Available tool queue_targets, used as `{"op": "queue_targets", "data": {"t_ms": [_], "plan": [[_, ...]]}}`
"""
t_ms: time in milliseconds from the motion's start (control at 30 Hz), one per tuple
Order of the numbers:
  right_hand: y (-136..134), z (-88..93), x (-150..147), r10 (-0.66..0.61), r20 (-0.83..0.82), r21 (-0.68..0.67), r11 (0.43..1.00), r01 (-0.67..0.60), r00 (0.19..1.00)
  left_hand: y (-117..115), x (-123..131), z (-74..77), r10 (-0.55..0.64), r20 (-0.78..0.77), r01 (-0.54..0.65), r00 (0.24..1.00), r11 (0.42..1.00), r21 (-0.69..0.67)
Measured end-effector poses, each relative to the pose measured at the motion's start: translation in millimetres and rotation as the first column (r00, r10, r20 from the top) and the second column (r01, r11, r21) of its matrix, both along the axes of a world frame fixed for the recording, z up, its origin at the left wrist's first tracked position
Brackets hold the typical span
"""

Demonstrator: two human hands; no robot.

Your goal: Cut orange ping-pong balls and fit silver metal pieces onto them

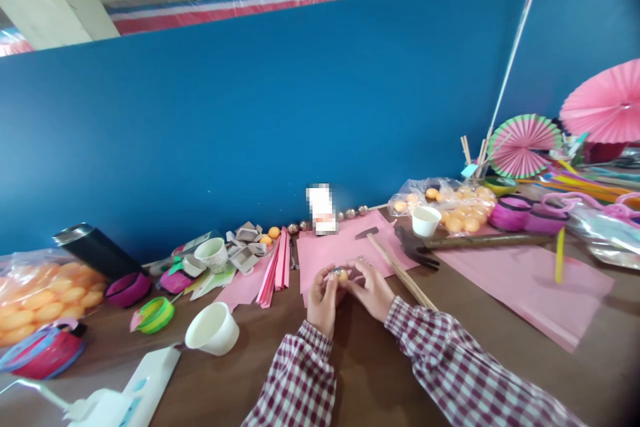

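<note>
With fingertips, our left hand (323,297) and right hand (371,288) pinch a ball (341,273); hammer (397,268) right of it, bowl (213,330) left.

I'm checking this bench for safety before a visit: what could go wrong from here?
The small shiny ball is in the fingertip grip of the left hand, with the right hand close beside; being round, it could slip and roll off.

The hammer has its handle near the right sleeve, so moving that arm might knock it.

The nearer white bowl stands between the left sleeve and the power strip; a bump could tip it.
</note>
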State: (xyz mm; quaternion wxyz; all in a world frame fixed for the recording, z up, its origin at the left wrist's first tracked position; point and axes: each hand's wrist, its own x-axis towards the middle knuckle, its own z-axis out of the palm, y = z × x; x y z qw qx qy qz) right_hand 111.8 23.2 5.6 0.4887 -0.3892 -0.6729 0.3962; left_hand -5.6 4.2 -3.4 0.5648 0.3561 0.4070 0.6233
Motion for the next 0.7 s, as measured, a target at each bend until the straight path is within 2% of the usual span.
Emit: {"op": "queue_targets", "data": {"t_ms": [133, 367, 700], "plan": [[1.3, 4.8, 1.9, 0.03, -0.041, -0.036, 0.999, -0.031, 0.999, -1.1, 0.3, 2.6, -0.032, 0.059, 0.029, 0.998, 0.998, 0.052], [-0.8, 8.6, 1.0, 0.071, -0.061, -0.06, 0.995, -0.075, 0.996, -2.4, 0.2, 7.3, -0.008, 0.105, 0.004, 0.994, 0.999, 0.034], [-1.7, 8.0, 2.0, 0.036, 0.016, 0.055, 0.998, -0.037, 0.999, -2.4, 1.6, 6.6, 0.002, 0.066, -0.004, 0.998, 0.999, 0.032]]}}
